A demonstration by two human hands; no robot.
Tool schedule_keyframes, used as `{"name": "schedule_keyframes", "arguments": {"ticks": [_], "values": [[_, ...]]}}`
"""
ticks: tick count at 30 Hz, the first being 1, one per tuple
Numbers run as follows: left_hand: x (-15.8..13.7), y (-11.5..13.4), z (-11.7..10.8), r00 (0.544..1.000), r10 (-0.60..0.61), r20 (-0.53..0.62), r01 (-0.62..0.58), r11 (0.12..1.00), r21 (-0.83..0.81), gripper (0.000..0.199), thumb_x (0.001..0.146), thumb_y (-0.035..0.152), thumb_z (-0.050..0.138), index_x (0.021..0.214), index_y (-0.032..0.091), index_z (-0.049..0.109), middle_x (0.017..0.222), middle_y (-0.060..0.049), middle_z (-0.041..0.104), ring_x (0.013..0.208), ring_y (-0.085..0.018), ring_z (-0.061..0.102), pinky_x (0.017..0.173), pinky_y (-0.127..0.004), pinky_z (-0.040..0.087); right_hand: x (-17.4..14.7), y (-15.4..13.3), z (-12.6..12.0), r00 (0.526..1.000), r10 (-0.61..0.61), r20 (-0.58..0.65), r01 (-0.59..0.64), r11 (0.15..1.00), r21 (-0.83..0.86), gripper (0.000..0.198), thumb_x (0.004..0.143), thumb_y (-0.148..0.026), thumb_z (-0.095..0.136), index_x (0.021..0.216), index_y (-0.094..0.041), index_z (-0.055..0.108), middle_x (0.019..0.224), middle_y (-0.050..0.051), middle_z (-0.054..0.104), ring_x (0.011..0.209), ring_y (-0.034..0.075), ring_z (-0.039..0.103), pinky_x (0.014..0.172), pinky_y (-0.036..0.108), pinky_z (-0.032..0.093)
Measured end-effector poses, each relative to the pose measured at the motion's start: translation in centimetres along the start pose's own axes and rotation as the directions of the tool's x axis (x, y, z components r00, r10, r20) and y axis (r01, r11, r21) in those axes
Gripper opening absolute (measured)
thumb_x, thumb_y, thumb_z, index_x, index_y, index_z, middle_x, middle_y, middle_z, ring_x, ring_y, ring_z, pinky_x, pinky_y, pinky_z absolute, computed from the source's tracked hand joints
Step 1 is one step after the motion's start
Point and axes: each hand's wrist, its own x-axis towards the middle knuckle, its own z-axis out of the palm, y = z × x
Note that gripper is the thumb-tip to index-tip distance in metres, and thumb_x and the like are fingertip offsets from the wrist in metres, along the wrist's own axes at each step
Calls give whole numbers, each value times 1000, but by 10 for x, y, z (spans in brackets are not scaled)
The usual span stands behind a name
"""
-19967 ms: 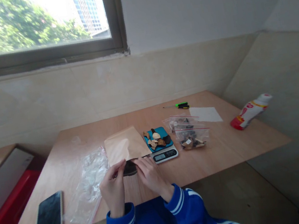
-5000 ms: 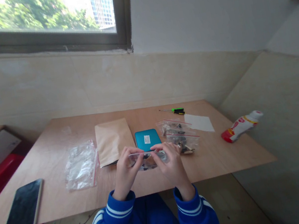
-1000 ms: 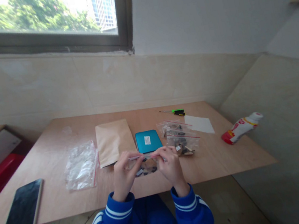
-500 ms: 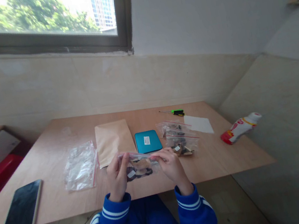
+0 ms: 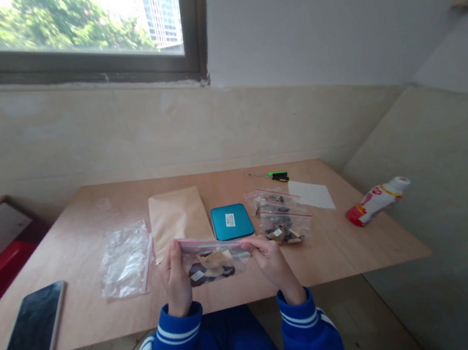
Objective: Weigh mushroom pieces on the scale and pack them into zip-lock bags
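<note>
Head view: both hands are up over the near edge of the surface (image 5: 87, 213), and between them hangs a small clear zip bag (image 5: 210, 260) with a red seal strip along the top and brown and dark pieces inside, plus a tiny white label. The left hand (image 5: 175, 282) has its fingers (image 5: 175, 256) pinched shut on the bag's left top corner; the right hand (image 5: 272, 262) is closed on the right end of the seal strip, so the bag is stretched flat between the two.

Take the teal scale (image 5: 232, 221) as the marker. The held bag sits just in front of it, toward the person (its top edge nearly overlaps the scale's near side). Touching the scale's left side lies a brown paper pouch (image 5: 177, 220), partly hidden at its near end by the left hand and the bag. Further left of that, a crumpled stack of empty clear bags (image 5: 126, 259). Just right of the scale, two filled zip bags (image 5: 281, 215) lie overlapping. Behind those, a white paper sheet (image 5: 310, 194) and a green-handled screwdriver (image 5: 277, 176). Well off to the right, a red and white bottle (image 5: 377, 200) lies on its side. Far left, a phone (image 5: 25, 338) overhangs the surface edge.
</note>
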Motion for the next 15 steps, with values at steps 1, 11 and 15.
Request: {"name": "schedule_keyframes", "arguments": {"ticks": [1,11,15], "values": [[0,-1,1,1000,-5,-10,5,999,-35,46,85,55,49,58,17,53,52,3,47,51,-10,42,49,-23,35,0,1,0,1000,5,2,-5,1000,1,25,92,-30,51,93,-23,75,92,5,74,87,22,66,78,33,48],[-4,-6,11,994,-82,-75,71,988,-137,44,80,56,53,58,18,53,53,4,48,50,-11,43,50,-24,37,-3,-4,0,995,87,48,-95,976,194,35,92,-44,48,108,-23,70,111,6,71,104,24,65,90,35,50],[-5,-7,14,996,-88,-11,84,979,-184,42,78,52,58,55,18,50,53,4,47,51,-10,42,51,-24,38,-7,-1,-11,994,98,53,-107,971,212,43,92,-51,45,102,-20,73,103,8,73,98,25,67,87,36,50]]}}
